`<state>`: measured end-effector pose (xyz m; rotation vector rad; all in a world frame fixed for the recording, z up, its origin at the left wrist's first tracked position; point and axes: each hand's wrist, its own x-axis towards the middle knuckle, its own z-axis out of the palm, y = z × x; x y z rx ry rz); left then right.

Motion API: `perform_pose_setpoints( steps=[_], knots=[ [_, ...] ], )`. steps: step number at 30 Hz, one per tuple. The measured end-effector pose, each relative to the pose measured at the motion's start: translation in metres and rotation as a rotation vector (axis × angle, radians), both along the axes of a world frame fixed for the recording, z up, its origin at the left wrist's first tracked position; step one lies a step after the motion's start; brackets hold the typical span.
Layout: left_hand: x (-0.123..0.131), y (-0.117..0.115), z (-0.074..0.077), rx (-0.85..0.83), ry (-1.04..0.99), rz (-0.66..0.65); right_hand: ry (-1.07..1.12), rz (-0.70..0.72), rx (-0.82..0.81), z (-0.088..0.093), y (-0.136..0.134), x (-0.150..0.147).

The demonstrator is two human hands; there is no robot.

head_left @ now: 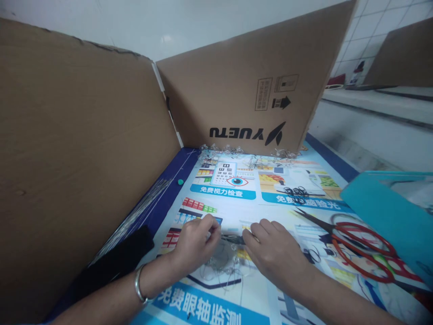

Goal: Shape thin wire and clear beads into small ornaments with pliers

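While the left hand and right hand each pinch shut on an end of a dark wire piece over clear lenses on the desk, fine fitting seems in hand, calling for steady fingertip alignment; red scissors to the right.

**Unresolved items: covered, cropped or too fine**

- Thin piece, between left hand and right hand: both ends are under fingertips and its kind is unreadable. The left hand pinches it; the right hand's hold is unclear.
- Clear wiry tangle, near the table's front edge: partly under the hands, outline blurred.
- Glinting heap, along the table's far edge: pieces too small to sort.
- Dark wire bits: too small to identify.
- Teal box, at the table's right edge: cut off by the picture's edge.
- Black object, near the front left corner: kind unclear.
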<state>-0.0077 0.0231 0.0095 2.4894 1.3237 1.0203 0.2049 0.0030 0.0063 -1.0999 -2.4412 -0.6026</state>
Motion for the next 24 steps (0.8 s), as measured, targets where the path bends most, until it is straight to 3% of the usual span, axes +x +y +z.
perform_pose_setpoints(
  steps=[24],
  knots=[
    [0.0002, 0.0001, 0.0025, -0.031, -0.052, -0.051, 0.010, 0.003, -0.056, -0.0019, 0.0006, -0.0009]
  ],
)
